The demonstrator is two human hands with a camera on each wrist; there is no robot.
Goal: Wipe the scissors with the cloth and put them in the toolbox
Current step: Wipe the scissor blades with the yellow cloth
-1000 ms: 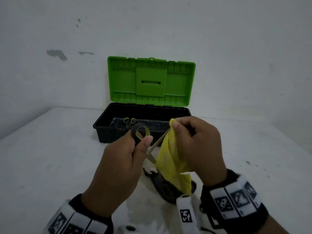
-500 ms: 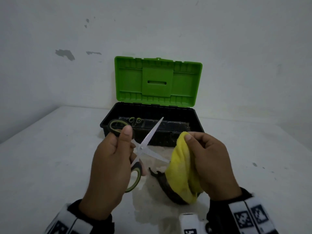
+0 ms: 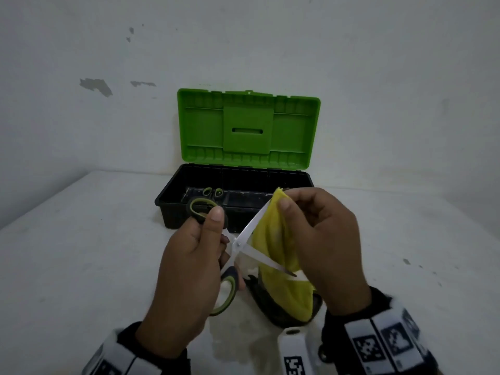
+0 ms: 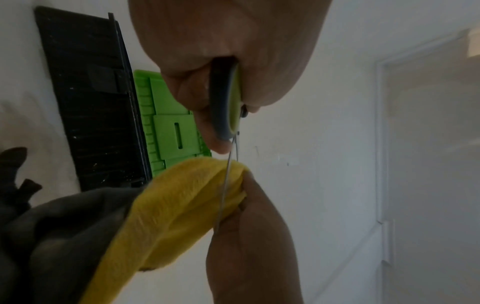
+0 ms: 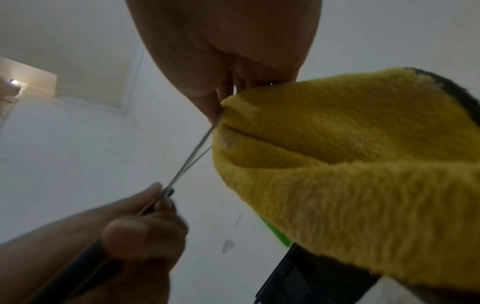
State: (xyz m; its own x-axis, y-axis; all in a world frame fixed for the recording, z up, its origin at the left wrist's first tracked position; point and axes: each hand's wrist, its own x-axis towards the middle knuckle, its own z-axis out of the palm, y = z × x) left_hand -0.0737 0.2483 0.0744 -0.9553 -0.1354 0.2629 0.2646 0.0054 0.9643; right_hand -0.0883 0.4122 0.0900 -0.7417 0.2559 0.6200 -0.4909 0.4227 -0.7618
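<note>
1. The left hand (image 3: pixel 186 272) is gripping the scissors (image 3: pixel 238 244) by their handles, fingers curled round the lower green-and-grey loop and the thumb lying over the upper loop.
2. The scissors are being held up in the air above the table (image 3: pixel 81 253), in front of the toolbox (image 3: pixel 173 212), and their blades are standing spread apart in a V.
3. The right hand (image 3: pixel 324 247) is pinching the cloth (image 3: pixel 273 255) against the far blade near its tip, thumb on the near side and fingers curled behind the yellow fabric.
4. The near blade is lying across the front of the cloth, its tip pointing toward the right wrist.
5. The cloth is hanging down from the right hand, yellow on the face toward the camera and dark grey at its lower edge, where it is reaching down to the table.
6. In the left wrist view, the left hand (image 4: pixel 223 61) is closing round the handle of the scissors (image 4: pixel 226 98), and a thin blade edge is running down into the fold of the cloth (image 4: pixel 168 205) held by the right hand (image 4: pixel 254 236).
7. In the right wrist view, the right hand (image 5: pixel 228 51) is squeezing the cloth (image 5: pixel 337 164) onto the blade of the scissors (image 5: pixel 192 152), while the left hand (image 5: pixel 124 232) is holding the handle end below.
8. The toolbox is sitting open at the back of the table, black base toward the hands and green lid (image 3: pixel 249 128) standing upright against the wall (image 3: pixel 378 77).
9. A second pair with green loops (image 3: pixel 212 192) is lying inside the toolbox, at its left end.
</note>
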